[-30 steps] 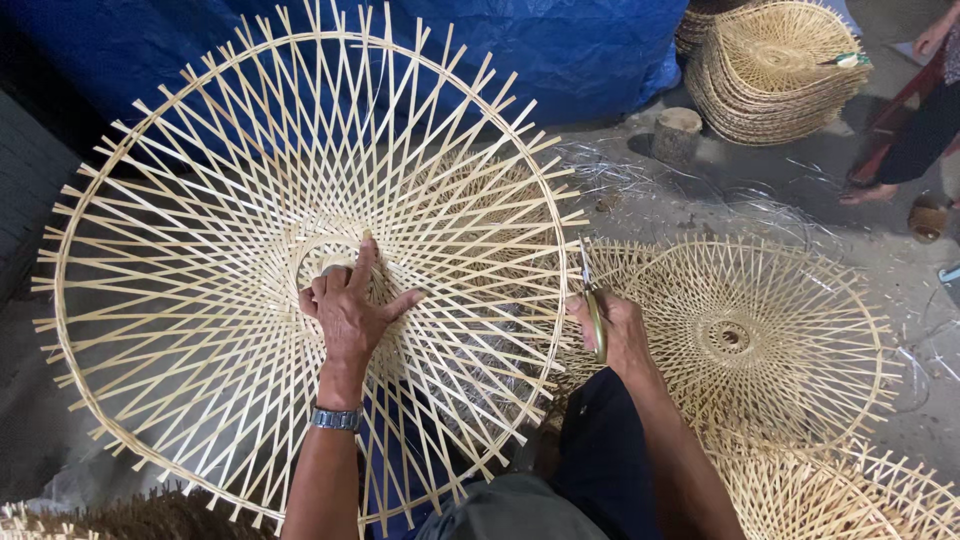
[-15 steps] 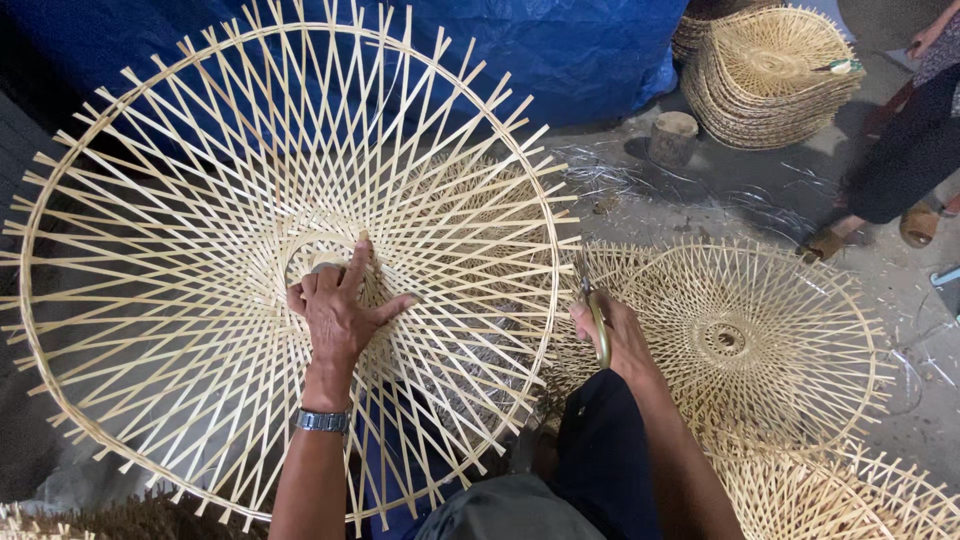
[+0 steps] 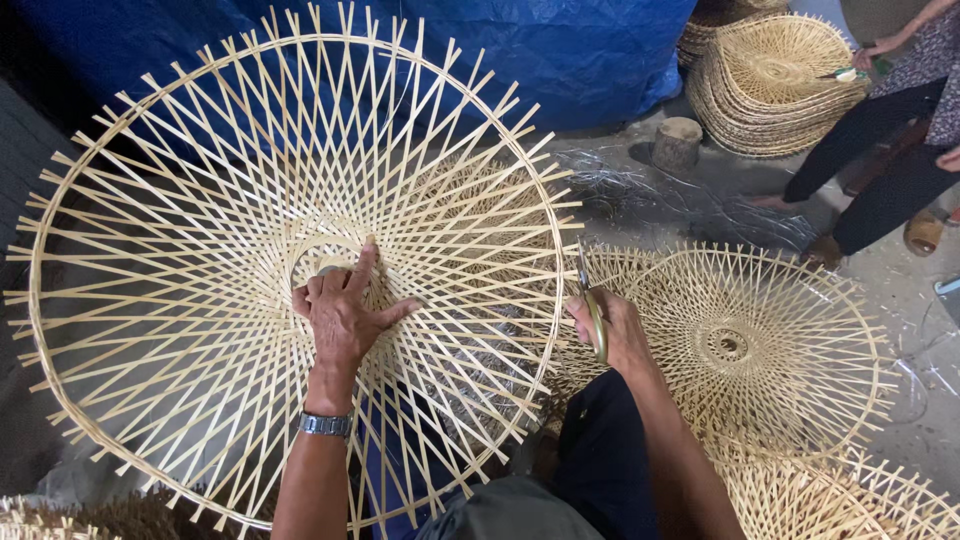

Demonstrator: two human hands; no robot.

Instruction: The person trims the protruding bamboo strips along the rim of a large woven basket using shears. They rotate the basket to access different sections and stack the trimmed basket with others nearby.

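While the left hand [image 3: 345, 312] lies spread flat, fingers open, on the frame [image 3: 290, 270] beside its centre ring, the right hand [image 3: 612, 325] is closed around scissors [image 3: 592, 310] just right of the frame's rim. Right of that lies a smaller woven disc [image 3: 745, 345]; beyond the frame hangs a blue tarp [image 3: 560, 50], with stacked discs [image 3: 770, 80] to its right. No labels show. Since the earlier frames the frame has tilted leftward, and the person standing by the stack has shifted.
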